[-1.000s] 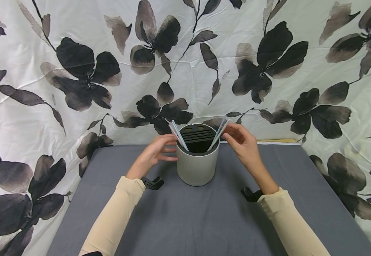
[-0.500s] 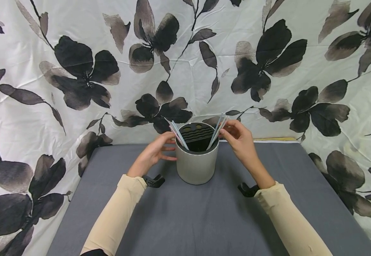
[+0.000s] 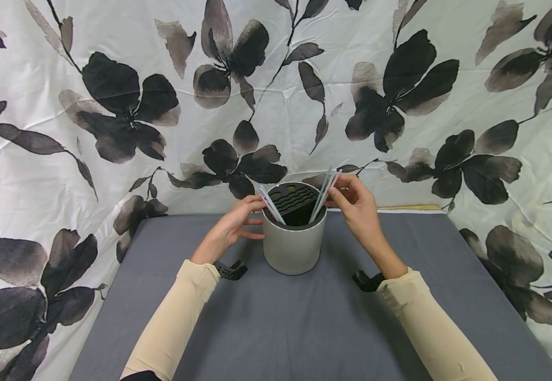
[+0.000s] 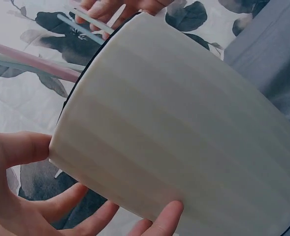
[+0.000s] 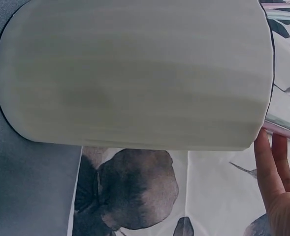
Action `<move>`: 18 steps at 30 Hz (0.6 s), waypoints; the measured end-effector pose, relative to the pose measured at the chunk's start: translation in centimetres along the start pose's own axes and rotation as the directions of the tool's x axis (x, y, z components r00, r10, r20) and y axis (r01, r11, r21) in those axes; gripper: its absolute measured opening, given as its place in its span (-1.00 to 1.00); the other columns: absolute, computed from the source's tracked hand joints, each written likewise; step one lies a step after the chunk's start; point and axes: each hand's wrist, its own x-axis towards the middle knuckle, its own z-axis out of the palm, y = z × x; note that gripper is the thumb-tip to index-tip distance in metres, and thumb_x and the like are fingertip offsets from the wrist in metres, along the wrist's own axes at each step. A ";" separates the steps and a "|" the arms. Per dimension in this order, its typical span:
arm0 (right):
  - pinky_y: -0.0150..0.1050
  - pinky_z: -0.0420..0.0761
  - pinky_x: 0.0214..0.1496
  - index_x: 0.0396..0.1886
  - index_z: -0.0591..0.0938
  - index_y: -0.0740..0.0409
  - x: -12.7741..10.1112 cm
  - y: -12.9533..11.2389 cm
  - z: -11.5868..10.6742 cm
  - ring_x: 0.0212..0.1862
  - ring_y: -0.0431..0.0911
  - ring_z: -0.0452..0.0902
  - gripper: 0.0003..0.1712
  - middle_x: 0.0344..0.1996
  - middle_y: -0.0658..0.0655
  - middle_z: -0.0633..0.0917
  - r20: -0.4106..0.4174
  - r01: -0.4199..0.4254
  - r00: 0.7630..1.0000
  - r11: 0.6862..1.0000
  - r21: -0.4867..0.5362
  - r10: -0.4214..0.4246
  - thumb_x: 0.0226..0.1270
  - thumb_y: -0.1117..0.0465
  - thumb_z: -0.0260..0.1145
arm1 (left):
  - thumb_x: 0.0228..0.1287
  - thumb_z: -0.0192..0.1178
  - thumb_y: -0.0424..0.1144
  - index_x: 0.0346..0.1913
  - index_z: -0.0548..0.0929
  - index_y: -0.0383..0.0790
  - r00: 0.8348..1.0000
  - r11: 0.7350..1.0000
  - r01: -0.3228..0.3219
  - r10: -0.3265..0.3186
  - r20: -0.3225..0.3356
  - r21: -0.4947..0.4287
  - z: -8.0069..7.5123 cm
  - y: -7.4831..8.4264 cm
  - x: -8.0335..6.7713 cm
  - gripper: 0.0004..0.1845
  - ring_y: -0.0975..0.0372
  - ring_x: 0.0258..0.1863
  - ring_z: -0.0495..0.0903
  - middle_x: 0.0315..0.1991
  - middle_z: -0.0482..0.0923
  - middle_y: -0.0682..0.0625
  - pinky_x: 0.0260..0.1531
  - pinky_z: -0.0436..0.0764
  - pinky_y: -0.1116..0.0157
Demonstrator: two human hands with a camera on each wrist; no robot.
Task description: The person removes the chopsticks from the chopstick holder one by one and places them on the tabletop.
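A round white desk organizer with a black slotted insert stands upright at the table's back edge. Pastel straws lean out over its rim in two groups, the left straws and the right straws. My left hand rests on the organizer's left side with spread fingers; in the left wrist view its fingertips touch the wall and rim. At the opposite rim is my right hand, fingertips close by the right straws. In the right wrist view, extended fingers reach the rim beside a pink straw.
A dark grey cloth covers the table. Behind it hangs a white curtain printed with dark flowers. A thin yellow strip lies along the back edge at right. Both wrists wear black straps.
The organizer has turned slightly counterclockwise seen from above: its slots now slant, the left straws have come forward and the right straws have shifted back. My right hand has moved slightly left and up.
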 end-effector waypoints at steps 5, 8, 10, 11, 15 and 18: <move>-0.28 0.84 -0.12 0.22 0.55 0.40 0.2 -0.5 0.3 -0.18 -0.22 0.71 -0.63 -0.05 0.27 0.66 -0.052 0.024 0.998 1.000 -0.015 -0.024 0.49 0.38 0.32 | 0.56 0.11 -0.03 0.57 0.33 0.00 1.000 1.000 0.005 -0.005 0.007 0.001 -0.1 0.0 -0.1 -0.40 -0.22 0.50 0.30 0.58 0.17 -0.15 0.20 0.68 -0.23; -0.32 0.83 -0.11 0.25 0.57 0.35 0.3 -0.9 0.4 -0.17 -0.22 0.70 -0.62 -0.04 0.25 0.67 -0.090 0.048 0.995 0.998 -0.027 -0.051 0.50 0.37 0.32 | 0.56 0.09 -0.04 0.57 0.32 -0.01 1.000 1.000 0.002 -0.002 0.004 0.003 0.0 -0.1 -0.1 -0.41 -0.22 0.50 0.30 0.58 0.18 -0.16 0.20 0.68 -0.23; -0.36 0.82 -0.11 0.27 0.59 0.32 0.4 -1.3 0.4 -0.16 -0.21 0.70 -0.61 -0.03 0.21 0.68 -0.119 0.070 0.990 0.997 -0.035 -0.073 0.50 0.37 0.31 | 0.57 0.08 -0.05 0.57 0.31 -0.01 1.000 1.000 -0.006 0.006 0.004 0.007 0.1 -0.2 -0.1 -0.41 -0.22 0.50 0.30 0.58 0.18 -0.16 0.19 0.68 -0.23; -0.38 0.81 -0.11 0.27 0.59 0.31 0.4 -1.5 0.3 -0.16 -0.21 0.70 -0.61 -0.03 0.18 0.69 -0.134 0.080 0.987 0.996 -0.036 -0.084 0.50 0.38 0.31 | 0.57 0.07 -0.05 0.58 0.30 -0.01 1.000 1.000 -0.011 0.011 0.005 0.011 0.2 -0.3 -0.1 -0.40 -0.22 0.50 0.30 0.59 0.18 -0.16 0.19 0.68 -0.23; -0.42 0.80 -0.13 0.26 0.60 0.33 0.6 -2.4 0.0 -0.16 -0.18 0.70 -0.61 -0.06 0.10 0.68 -0.182 0.125 0.975 0.992 -0.004 -0.124 0.48 0.42 0.31 | 0.57 0.06 -0.05 0.59 0.27 -0.02 1.000 0.999 -0.030 0.030 0.003 0.021 0.5 -0.5 -0.2 -0.39 -0.23 0.49 0.31 0.60 0.19 -0.15 0.17 0.69 -0.23; -0.39 0.81 -0.12 0.24 0.60 0.35 0.8 -3.0 -0.3 -0.16 -0.15 0.71 -0.62 -0.09 0.12 0.68 -0.212 0.161 0.965 0.986 0.030 -0.151 0.47 0.44 0.32 | 0.58 0.05 -0.04 0.60 0.26 -0.03 0.999 0.999 -0.042 0.042 -0.005 0.028 0.6 -0.6 -0.2 -0.38 -0.24 0.49 0.31 0.60 0.19 -0.16 0.16 0.71 -0.22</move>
